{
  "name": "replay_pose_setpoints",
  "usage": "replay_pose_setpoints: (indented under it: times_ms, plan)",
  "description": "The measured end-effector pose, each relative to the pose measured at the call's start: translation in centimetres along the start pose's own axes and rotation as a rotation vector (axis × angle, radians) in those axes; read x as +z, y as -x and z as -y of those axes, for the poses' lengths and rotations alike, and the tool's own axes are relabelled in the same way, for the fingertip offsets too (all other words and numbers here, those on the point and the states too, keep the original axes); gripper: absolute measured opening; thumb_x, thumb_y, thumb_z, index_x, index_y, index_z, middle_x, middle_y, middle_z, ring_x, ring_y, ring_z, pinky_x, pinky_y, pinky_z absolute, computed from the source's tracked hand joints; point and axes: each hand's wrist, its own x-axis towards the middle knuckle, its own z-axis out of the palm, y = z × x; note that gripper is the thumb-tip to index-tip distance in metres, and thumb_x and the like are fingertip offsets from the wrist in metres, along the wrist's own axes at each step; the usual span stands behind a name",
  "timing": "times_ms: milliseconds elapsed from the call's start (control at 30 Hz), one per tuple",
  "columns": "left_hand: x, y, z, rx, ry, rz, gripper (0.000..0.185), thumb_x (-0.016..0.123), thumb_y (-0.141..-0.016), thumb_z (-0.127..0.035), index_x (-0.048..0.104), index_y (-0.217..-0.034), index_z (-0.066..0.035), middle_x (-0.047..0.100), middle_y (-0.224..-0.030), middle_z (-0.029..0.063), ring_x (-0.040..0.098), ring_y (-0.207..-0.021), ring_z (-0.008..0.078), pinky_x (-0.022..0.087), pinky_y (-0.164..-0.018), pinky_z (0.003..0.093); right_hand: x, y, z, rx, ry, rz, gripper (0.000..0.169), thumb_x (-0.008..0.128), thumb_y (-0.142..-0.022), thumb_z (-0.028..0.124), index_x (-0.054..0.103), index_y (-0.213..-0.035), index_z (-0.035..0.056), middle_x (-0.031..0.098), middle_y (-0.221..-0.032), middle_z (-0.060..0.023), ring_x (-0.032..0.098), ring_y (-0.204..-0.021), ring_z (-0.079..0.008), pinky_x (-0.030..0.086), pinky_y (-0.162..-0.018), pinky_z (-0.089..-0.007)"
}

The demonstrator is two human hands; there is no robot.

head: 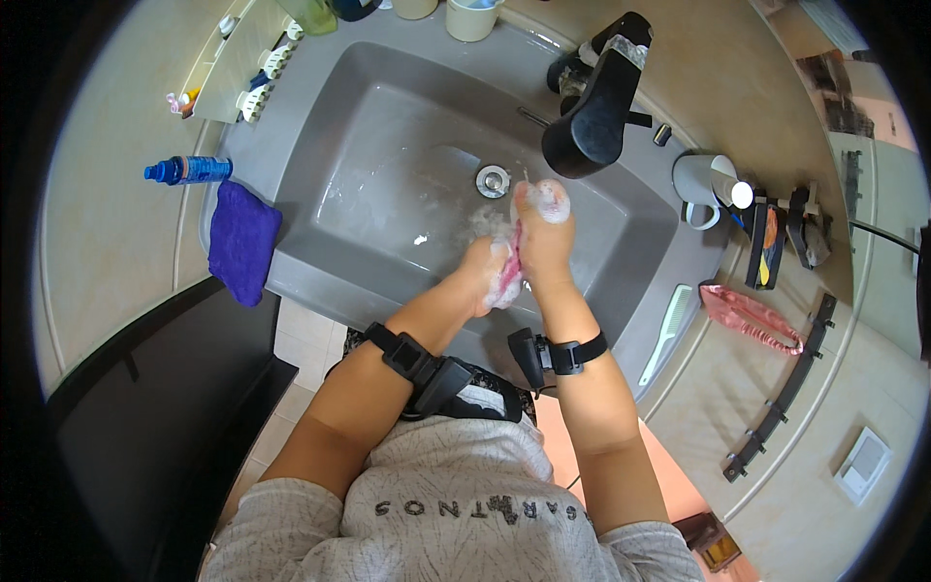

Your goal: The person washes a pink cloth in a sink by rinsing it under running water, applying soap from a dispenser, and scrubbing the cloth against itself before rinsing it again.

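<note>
Both hands are low over a grey washbasin (393,182), wet and covered with white suds. Between them is a small soapy pink cloth (511,262), mostly hidden by foam and fingers. My left hand (486,265) grips its near left side. My right hand (545,236) holds it from the right, with thick lather over the fingertips. The two hands press close together. Just beyond them are the metal drain plug (493,181) and the black faucet (593,131), whose spout overhangs the basin close to my right hand.
Left rim: a folded purple cloth (244,244) and a blue bottle (190,170). Right rim: a pale green comb (666,335) and a white mug (702,180). A pink headband (753,319) hangs from a black hook rail (782,389). At the back stands a cream cup (470,20).
</note>
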Motion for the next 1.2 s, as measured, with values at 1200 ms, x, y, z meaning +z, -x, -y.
replay_pose_setpoints:
  times_ms: [1200]
  plan:
    - [1.2,0.9,-2.7,0.381,0.025,-0.202,0.04,0.051,-0.091,-0.04,0.059,-0.097,-0.001,0.064,-0.085,0.0096,0.064,-0.072,0.0212,0.052,-0.065,0.0333,-1.6,-1.4,-2.0,0.401,-0.168,0.129,0.027,0.061,-0.087,0.029,0.062,-0.09,0.0018,0.062,-0.081,-0.0041,0.057,-0.072,-0.0126,0.044,-0.062,-0.0274]
